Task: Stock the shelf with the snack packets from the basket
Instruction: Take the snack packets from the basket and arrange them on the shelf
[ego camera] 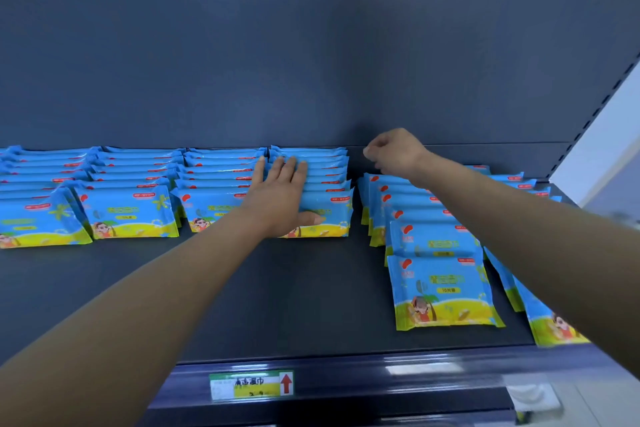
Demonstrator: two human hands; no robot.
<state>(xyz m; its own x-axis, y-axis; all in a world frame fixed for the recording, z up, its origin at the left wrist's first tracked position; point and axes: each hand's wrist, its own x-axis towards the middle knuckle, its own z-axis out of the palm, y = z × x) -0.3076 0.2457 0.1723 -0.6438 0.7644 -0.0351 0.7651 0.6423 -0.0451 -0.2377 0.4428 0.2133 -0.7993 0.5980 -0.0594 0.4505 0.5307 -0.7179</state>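
- Left hand (pixel 280 194): fingers straight and slightly spread, lying flat on a row of snack packets (pixel 128 211), thumb on the row's front packet.
- Right hand (pixel 394 152): fingers curled inward, over the back of the neighbouring row. I cannot tell whether they pinch anything.
- Packets sit in rows on the shelf (pixel 277 305). A price label (pixel 251 385) is on its front edge.

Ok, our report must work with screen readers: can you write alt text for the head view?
A person's left hand lies flat on a row of blue snack packets on a dark shelf; the right hand, fingers curled, is raised over a looser row further right.
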